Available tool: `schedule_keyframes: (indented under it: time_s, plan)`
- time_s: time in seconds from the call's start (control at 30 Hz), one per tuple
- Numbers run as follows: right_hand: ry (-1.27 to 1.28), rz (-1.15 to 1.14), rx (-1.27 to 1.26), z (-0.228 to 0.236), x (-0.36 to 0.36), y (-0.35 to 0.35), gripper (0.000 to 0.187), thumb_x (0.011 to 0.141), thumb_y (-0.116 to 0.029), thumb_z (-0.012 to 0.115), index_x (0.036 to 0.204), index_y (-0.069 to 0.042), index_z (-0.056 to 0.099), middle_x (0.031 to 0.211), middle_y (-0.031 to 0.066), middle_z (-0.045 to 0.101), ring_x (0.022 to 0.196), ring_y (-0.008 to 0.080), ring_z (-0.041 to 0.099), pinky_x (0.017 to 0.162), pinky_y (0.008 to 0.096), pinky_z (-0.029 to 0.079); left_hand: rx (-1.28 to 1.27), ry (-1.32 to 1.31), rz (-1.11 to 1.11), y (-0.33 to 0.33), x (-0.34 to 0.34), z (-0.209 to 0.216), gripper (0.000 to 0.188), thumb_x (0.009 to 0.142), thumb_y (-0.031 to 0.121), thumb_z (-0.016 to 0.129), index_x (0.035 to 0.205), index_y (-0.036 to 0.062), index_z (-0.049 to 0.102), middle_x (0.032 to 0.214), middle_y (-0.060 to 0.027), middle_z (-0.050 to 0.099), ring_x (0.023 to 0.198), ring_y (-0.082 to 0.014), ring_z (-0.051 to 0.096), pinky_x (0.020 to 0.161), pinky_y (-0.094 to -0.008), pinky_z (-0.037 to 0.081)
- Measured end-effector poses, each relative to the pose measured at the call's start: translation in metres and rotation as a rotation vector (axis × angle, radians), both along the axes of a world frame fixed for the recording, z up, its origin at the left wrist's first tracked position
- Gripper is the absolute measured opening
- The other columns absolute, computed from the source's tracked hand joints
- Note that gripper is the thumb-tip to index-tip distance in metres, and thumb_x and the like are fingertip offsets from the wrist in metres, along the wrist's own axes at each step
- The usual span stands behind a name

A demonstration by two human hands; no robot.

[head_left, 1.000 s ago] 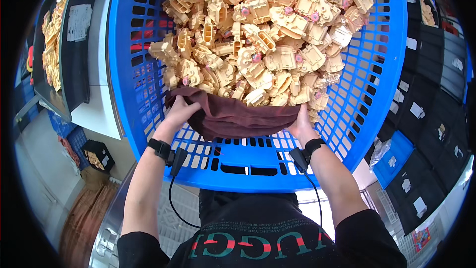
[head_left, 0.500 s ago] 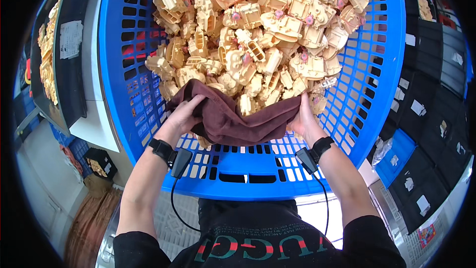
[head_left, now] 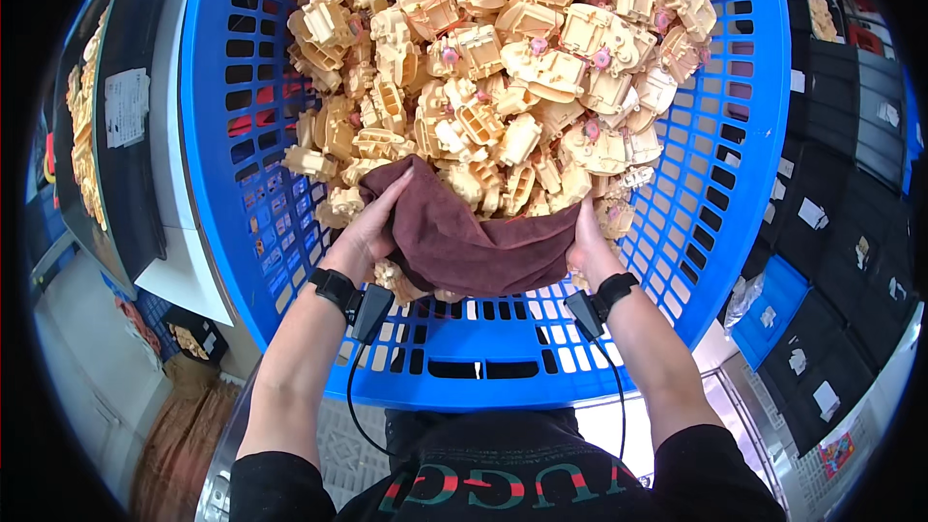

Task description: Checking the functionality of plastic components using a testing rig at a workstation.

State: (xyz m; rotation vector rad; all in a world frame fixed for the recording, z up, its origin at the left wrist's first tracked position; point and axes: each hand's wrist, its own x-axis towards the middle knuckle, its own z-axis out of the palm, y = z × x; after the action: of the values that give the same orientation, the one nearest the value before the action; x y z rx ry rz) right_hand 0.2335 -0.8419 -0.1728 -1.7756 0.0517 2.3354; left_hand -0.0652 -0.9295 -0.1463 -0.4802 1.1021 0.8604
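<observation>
A dark brown cloth (head_left: 474, 246) lies bunched over the near end of a heap of cream-coloured moulded plastic parts (head_left: 541, 72), several of them with pink spots. The heap fills a large blue plastic basket (head_left: 483, 392). At the cloth's left end, my left hand (head_left: 372, 230) grips it, the visible fingers lying along its edge. My right hand (head_left: 588, 246) holds the right end, with most of its fingers hidden. Between the hands the cloth sags in folds. A few cream parts show under its near edge.
The basket's slotted walls rise around the heap on both sides. To the left stands a black tray (head_left: 126, 174) of similar parts on a light surface. Stacked black bins (head_left: 822, 261) and a blue bin (head_left: 773, 304) line the right. A cable hangs from each wrist strap.
My hands have come slightly closer together. The left end of the cloth has shifted right, and its near edge hangs a little nearer to me. Both hands keep their hold.
</observation>
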Motion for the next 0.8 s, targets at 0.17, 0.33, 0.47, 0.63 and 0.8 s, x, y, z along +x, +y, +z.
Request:
schedule_keyframes:
  time_s: [0.17, 0.33, 0.47, 0.63, 0.8]
  plan:
    - [0.088, 0.014, 0.109, -0.005, 0.000, 0.002, 0.088, 0.086, -0.075, 0.031, 0.145, -0.010, 0.031, 0.150, 0.0123, 0.031, 0.134, 0.0306, 0.035, 0.108, 0.0496, 0.033, 0.010, -0.079, 0.056, -0.005, -0.005, -0.010, 0.059, 0.085, 0.044, 0.067, 0.132, 0.0131, 0.048, 0.129, -0.0067, 0.054, 0.119, -0.0230, 0.051, 0.105, -0.0407, 0.039]
    - [0.026, -0.111, 0.020, 0.002, -0.008, 0.009, 0.084, 0.088, -0.073, 0.031, 0.143, -0.009, 0.034, 0.145, 0.0132, 0.038, 0.131, 0.0294, 0.039, 0.107, 0.0474, 0.034, -0.108, -0.079, 0.069, -0.005, -0.009, -0.016, 0.047, 0.083, 0.048, 0.068, 0.114, 0.0119, 0.061, 0.114, -0.0069, 0.064, 0.105, -0.0231, 0.059, 0.098, -0.0394, 0.045]
    - [0.185, -0.277, 0.029, 0.014, -0.026, 0.018, 0.085, 0.086, -0.072, 0.037, 0.141, -0.007, 0.038, 0.143, 0.0141, 0.042, 0.128, 0.0299, 0.042, 0.106, 0.0476, 0.036, -0.077, -0.162, 0.182, -0.004, -0.010, -0.015, 0.044, 0.084, 0.047, 0.067, 0.110, 0.0127, 0.062, 0.108, -0.0063, 0.065, 0.097, -0.0217, 0.062, 0.090, -0.0382, 0.050]
    - [0.130, -0.057, 0.289, 0.022, -0.057, 0.047, 0.083, 0.088, -0.072, 0.034, 0.140, -0.008, 0.038, 0.140, 0.0155, 0.044, 0.125, 0.0341, 0.045, 0.104, 0.0513, 0.038, 0.105, -0.133, 0.253, 0.011, -0.012, -0.003, 0.039, 0.089, 0.051, 0.058, 0.100, 0.0130, 0.061, 0.093, -0.0030, 0.065, 0.088, -0.0174, 0.062, 0.081, -0.0353, 0.053]
    - [0.344, -0.130, 0.291, 0.060, -0.095, 0.081, 0.081, 0.088, -0.069, 0.039, 0.144, -0.012, 0.031, 0.146, 0.0124, 0.037, 0.131, 0.0332, 0.040, 0.108, 0.0503, 0.034, 0.274, -0.134, 0.416, 0.059, -0.024, 0.031, 0.040, 0.090, 0.051, 0.057, 0.103, 0.0128, 0.060, 0.096, -0.0049, 0.065, 0.086, -0.0195, 0.063, 0.080, -0.0373, 0.054]
